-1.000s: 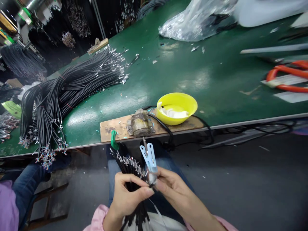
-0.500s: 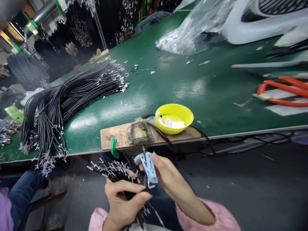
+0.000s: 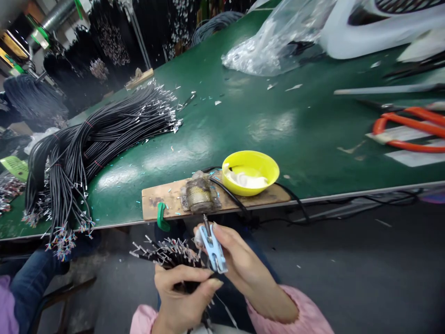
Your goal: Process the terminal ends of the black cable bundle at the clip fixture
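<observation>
My left hand (image 3: pixel 186 297) is closed round a bunch of black cables (image 3: pixel 170 253) whose stripped, silvery ends fan out to the left. Thumb and forefinger pinch together at the right of the bunch, just below a light-blue plastic clip (image 3: pixel 212 250), like a clothes peg. That clip is gripped in my right hand (image 3: pixel 239 260), between thumb and fingers. Behind the clip, a grey roll-like piece (image 3: pixel 199 237) is partly hidden by it. Directly above stands a metal tip pointing at a brass-coloured cylinder (image 3: pixel 200 195) on a wooden board (image 3: pixel 156 195).
A yellow bowl (image 3: pixel 250 174) with white material sits on the board, beside a green clamp (image 3: pixel 162 217). Bundled black cables (image 3: pixel 104 125) lie on the green table (image 3: pixel 208 116). Orange-handled scissors (image 3: pixel 406 123) and a plastic bag (image 3: pixel 267 51) are farther off. A person's leg (image 3: pixel 34 273) shows at left.
The clip has come down slightly, closer to my left fingertips, and its lower end now meets the pinch. The view has shifted a little. Both hands keep their holds.
</observation>
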### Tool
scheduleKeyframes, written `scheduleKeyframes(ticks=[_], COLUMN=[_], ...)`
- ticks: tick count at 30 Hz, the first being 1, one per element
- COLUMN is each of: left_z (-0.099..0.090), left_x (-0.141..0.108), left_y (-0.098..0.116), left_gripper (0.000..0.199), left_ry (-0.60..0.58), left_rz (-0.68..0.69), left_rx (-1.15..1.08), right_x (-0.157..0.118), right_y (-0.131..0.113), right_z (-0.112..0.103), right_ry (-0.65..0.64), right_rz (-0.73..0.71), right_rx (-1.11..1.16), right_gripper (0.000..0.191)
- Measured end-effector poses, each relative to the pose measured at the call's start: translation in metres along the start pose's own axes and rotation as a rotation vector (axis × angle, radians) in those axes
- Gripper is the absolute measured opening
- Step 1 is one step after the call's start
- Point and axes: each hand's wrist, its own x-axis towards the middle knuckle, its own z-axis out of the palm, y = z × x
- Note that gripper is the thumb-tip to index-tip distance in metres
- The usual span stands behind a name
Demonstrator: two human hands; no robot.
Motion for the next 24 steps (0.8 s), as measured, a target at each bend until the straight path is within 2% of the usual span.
scheduleKeyframes(ticks=[7, 13, 17, 20, 24], left_z=[0.005, 0.005, 0.004, 0.003, -0.001], left_x=[-0.002, -0.002, -0.005, -0.009, -0.014], left_y=[-0.001, -0.003, -0.006, -0.009, -0.013], left_gripper=[0.005, 0.006, 0.006, 0.007, 0.01], left_ry=[0.015, 0.028, 0.018, 0.007, 0.0], left_rz=[0.039, 0.051, 0.039, 0.018, -0.016], left_rx=[-0.003, -0.01, -0.024, -0.025, 0.014], right_x=[0.001, -0.001, -0.003, -0.01, -0.025], right_y=[0.006, 0.016, 0.022, 0.028, 0.038], right_z=[-0.006, -0.007, -0.015, -0.025, -0.037], right_ry=[0.059, 0.08, 0.098, 0.089, 0.054], right_rz=[0.142, 0.176, 0.227, 0.213, 0.105], right_rx=[0.106, 0.184, 0.241, 0.17, -0.051], right_gripper=[0.047, 0.048, 0.045, 0.044, 0.043])
